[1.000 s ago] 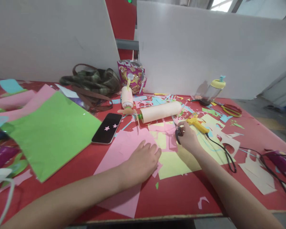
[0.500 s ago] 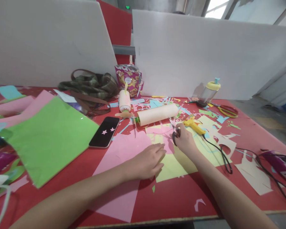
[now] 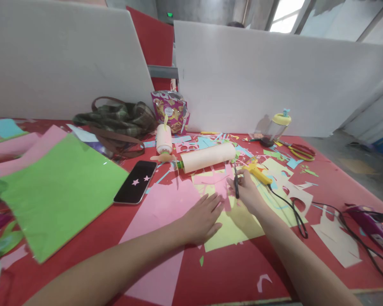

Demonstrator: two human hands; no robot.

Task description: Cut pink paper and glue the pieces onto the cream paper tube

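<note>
My right hand [image 3: 247,192] is closed around the handles of a pair of scissors [image 3: 236,182], their blades pointing away from me. Fingers spread, my left hand [image 3: 204,219] lies flat over the edges of a pink sheet [image 3: 156,255] and a pale yellow sheet [image 3: 232,231]. Just beyond the hands rests a cream paper-wrapped roll [image 3: 207,157] with a green end. A yellow glue gun [image 3: 259,173] lies to the right of my right hand. Pink cut scraps [image 3: 215,178] are scattered in front of my fingers.
A phone [image 3: 136,182] with two pink stars on it lies left of the pink sheet, beside a green sheet [image 3: 64,191]. Behind stand a small wrapped bottle [image 3: 164,139], a snack bag [image 3: 170,108] and a clear jar [image 3: 276,129]. A black cable [image 3: 290,204] crosses the right side.
The scissors have turned in my right hand, so their blades now point more straight ahead. My left hand's fingers have shifted slightly. The whole view has tilted a little.
</note>
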